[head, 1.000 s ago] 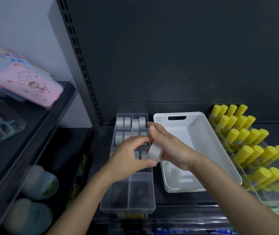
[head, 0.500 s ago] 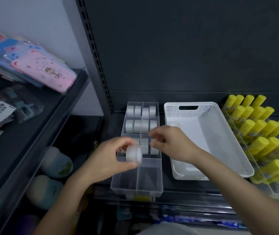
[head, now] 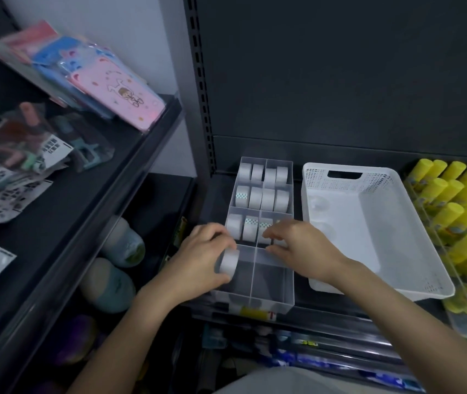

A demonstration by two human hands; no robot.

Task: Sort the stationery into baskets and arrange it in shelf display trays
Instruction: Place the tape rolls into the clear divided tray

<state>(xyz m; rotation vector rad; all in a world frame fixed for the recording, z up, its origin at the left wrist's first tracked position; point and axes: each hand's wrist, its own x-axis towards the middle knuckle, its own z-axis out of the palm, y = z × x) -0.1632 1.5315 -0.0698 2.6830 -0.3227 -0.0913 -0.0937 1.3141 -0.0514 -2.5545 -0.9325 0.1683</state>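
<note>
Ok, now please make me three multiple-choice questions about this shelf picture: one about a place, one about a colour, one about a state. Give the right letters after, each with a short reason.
1. Where does the white basket stand relative to the clear divided tray?
A) left of it
B) right of it
C) on top of it

2. What colour are the glue sticks at the far right?
A) yellow
B) red
C) green

3. What is the left hand doing?
A) hanging idle
B) holding a tape roll
C) lifting the basket

Answers:
1 B: the basket sits beside the tray's right wall.
2 A: all the sticks are bright yellow.
3 B: its fingers curl round a white roll at the tray's front-left compartment.
</note>
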